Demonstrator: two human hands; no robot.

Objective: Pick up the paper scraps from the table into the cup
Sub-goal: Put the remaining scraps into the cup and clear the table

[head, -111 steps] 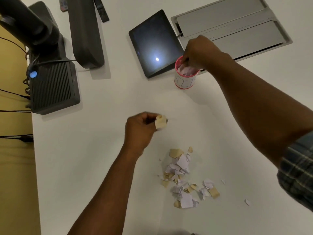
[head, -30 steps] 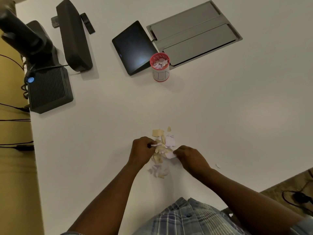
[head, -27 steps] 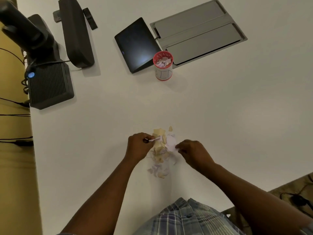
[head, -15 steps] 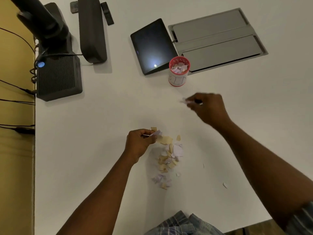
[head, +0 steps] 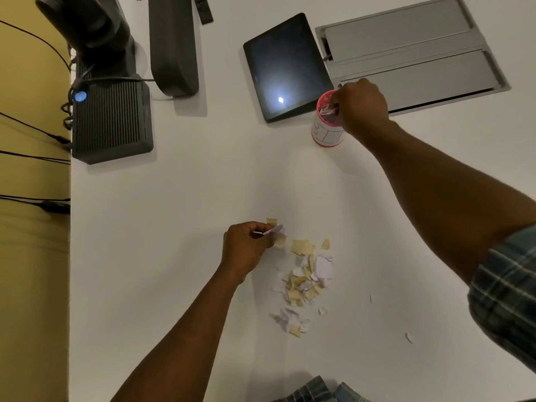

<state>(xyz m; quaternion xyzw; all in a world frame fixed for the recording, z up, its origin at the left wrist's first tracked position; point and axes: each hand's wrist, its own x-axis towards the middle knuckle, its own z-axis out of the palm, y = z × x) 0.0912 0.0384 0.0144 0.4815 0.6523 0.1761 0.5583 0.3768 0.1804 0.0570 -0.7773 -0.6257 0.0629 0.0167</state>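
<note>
A pile of white and tan paper scraps (head: 304, 278) lies on the white table (head: 188, 204). My left hand (head: 246, 246) hovers at the pile's upper left, pinching a few scraps between its fingertips. The red-rimmed white cup (head: 326, 126), holding scraps, stands beside the tablet. My right hand (head: 359, 105) is over the cup's rim with its fingers closed on a scrap at the mouth. Two tiny stray scraps (head: 409, 338) lie to the right of the pile.
A dark tablet (head: 285, 68) lies left of the cup. A grey cable hatch (head: 412, 50) is set into the table behind it. A black ribbed box (head: 111, 120) with cables and a dark stand (head: 174, 44) sit at the far left by the table's edge.
My right hand has travelled from above the table up to the cup's mouth with its scrap. The left hand stayed at the pile holding its scraps. The view shifted closer.
</note>
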